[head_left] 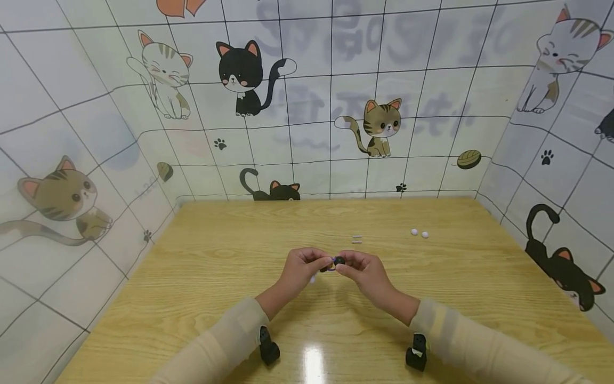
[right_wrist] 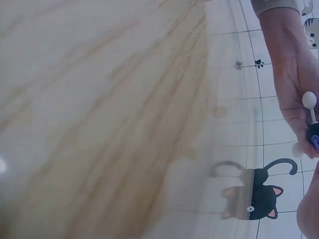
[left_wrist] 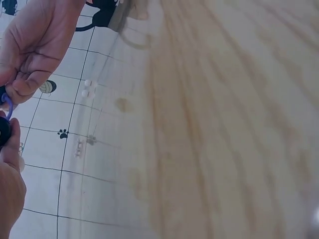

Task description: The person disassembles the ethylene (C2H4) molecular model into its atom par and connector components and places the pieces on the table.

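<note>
Both hands meet over the middle of the table around a small ball-and-stick molecular model. The left hand (head_left: 299, 269) pinches its left black ball (head_left: 323, 269). The other black ball (head_left: 339, 261) is between the thumb and fingers of the right hand (head_left: 368, 273). A curved purple link (left_wrist: 9, 107) joins the two balls. From the left side hangs a white ball (head_left: 313, 279); the right wrist view shows a white ball (right_wrist: 309, 99) on a short white stick beside the black ball (right_wrist: 312, 133). Fingers hide part of the model.
Beyond the hands on the wooden table (head_left: 230, 229) lie two short pale sticks (head_left: 357, 239). Two loose white balls (head_left: 419, 233) lie farther right. Cat-printed cloth walls (head_left: 312, 90) enclose the table's back and sides.
</note>
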Available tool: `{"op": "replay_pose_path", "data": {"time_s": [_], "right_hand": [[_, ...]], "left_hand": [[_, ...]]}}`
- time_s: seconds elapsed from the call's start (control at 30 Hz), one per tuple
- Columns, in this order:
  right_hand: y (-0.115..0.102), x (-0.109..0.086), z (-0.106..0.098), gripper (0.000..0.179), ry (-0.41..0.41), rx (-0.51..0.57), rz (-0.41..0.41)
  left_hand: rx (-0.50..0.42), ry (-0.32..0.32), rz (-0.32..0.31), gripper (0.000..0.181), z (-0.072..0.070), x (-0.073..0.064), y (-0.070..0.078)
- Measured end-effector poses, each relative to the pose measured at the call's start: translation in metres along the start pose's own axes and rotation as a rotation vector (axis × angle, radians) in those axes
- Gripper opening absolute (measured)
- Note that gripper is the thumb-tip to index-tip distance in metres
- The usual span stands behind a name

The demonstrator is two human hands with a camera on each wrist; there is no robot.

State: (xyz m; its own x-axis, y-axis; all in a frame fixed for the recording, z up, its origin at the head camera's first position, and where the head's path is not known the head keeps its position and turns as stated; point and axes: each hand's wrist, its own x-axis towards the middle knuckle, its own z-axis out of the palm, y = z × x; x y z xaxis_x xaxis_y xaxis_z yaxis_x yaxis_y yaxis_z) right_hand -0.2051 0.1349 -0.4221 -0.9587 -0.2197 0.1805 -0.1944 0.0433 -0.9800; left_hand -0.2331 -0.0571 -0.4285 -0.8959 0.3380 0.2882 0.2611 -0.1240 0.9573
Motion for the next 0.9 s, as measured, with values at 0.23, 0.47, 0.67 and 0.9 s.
{"op": "replay_pose_path", "data": {"time_s": [0.23, 0.47, 0.67, 0.9], "right_hand": [[0.002, -0.003, 0.0, 0.028, 0.01, 0.014, 0.004], [0.0, -0.003, -0.004, 0.028, -0.054, -0.022, -0.01], [-0.002, -0.003, -0.008, 0.028, -0.101, -0.13, -0.053], [-0.006, -0.003, -0.006, 0.022, -0.088, -0.182, -0.05]], "left_hand": [[-0.024, -0.002, -0.001, 0.02, 0.0, -0.001, 0.0], [0.03, -0.068, 0.002, 0.015, -0.004, -0.002, 0.0], [0.148, -0.093, 0.002, 0.011, -0.001, -0.006, 0.01], [0.223, -0.041, 0.071, 0.011, 0.009, -0.012, 0.028]]}}
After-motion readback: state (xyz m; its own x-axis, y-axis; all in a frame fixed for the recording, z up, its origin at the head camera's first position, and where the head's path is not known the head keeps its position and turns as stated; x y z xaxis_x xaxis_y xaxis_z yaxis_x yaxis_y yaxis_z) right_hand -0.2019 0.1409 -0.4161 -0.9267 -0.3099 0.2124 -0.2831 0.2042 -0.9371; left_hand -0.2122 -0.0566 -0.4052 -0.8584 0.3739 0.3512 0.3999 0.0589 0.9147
